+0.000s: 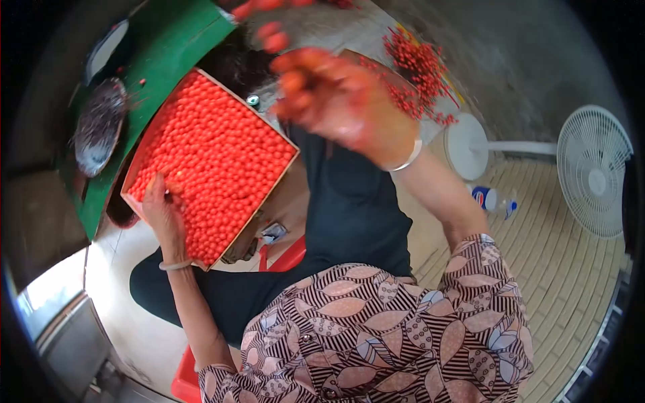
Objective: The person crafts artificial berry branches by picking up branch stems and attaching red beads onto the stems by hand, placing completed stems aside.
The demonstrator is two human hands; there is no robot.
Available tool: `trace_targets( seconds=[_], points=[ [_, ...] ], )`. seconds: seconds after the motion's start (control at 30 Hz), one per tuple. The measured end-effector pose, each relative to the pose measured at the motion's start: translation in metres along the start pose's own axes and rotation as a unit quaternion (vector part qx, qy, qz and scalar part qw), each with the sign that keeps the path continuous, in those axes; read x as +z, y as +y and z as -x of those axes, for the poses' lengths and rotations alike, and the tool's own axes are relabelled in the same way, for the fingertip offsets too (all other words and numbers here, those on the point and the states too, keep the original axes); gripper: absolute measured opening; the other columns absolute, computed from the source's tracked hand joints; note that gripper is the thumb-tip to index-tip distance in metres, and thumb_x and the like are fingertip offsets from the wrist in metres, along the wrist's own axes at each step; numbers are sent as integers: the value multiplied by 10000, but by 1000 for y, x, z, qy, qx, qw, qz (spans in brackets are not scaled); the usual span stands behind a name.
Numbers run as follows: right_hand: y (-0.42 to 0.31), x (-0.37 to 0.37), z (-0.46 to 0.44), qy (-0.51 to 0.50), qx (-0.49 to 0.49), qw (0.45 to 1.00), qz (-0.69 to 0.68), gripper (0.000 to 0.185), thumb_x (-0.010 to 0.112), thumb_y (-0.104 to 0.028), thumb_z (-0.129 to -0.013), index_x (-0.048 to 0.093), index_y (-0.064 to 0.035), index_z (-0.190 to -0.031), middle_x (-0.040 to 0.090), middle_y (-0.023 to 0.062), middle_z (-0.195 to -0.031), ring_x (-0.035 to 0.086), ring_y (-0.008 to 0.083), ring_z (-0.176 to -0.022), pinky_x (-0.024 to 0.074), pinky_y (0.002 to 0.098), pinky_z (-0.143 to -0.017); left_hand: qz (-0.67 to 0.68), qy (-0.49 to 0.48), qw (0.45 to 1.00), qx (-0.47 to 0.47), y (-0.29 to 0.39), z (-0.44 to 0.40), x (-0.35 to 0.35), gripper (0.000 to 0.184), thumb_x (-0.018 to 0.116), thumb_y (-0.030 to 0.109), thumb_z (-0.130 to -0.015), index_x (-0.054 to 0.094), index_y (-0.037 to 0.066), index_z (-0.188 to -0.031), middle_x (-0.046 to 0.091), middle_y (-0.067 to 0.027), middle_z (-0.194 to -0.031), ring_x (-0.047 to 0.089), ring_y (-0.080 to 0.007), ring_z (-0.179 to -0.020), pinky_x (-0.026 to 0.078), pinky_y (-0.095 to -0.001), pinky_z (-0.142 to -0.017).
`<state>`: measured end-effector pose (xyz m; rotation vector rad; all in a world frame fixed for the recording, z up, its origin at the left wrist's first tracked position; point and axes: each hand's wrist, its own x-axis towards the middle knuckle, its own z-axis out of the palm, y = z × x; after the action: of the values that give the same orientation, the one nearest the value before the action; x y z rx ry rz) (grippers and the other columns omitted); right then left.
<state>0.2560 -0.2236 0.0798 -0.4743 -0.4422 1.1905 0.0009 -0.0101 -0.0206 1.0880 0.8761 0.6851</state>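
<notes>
A square shallow box [287, 163] full of small round red balls [222, 154] rests tilted near my lap. My left hand [164, 215] reaches over its near left edge, fingers pressed in among the balls; what they hold, if anything, is too small to name. Raised beyond the box at the upper middle, my right hand [336, 94] is stained red and smeared by motion. Its fingers are blurred, with red balls [272, 37] blurred beside and above them.
A green board [158, 60] at the left bears a dark oval dish [101, 127]. Red-berried sprigs [420, 67] lie at the upper right. A white fan [596, 178] and a plastic bottle [494, 200] are at the right. Red plastic [291, 256] shows below the box.
</notes>
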Motion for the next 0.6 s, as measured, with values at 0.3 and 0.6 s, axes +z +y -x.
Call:
trace_targets(
  seconds=[0.3,0.6],
  points=[
    [-43,-241,181,514,-92,846,111,208,450,-134,-894,506,-13,-1054,583,87,-947,571,171,-833,496,338,-762,-228,72,959,154,2,44,34,268,487,49,-885,491,-54,-1132,572,-149,-1045,561,-196,-963,456,-296,-854],
    [25,-315,161,609,-70,790,33,121,475,-162,-861,556,-77,-891,594,56,-834,559,165,-737,477,349,-694,-267,103,956,66,-19,96,67,226,488,61,-897,532,-41,-1093,597,-136,-996,570,-175,-944,440,-292,-875]
  ],
)
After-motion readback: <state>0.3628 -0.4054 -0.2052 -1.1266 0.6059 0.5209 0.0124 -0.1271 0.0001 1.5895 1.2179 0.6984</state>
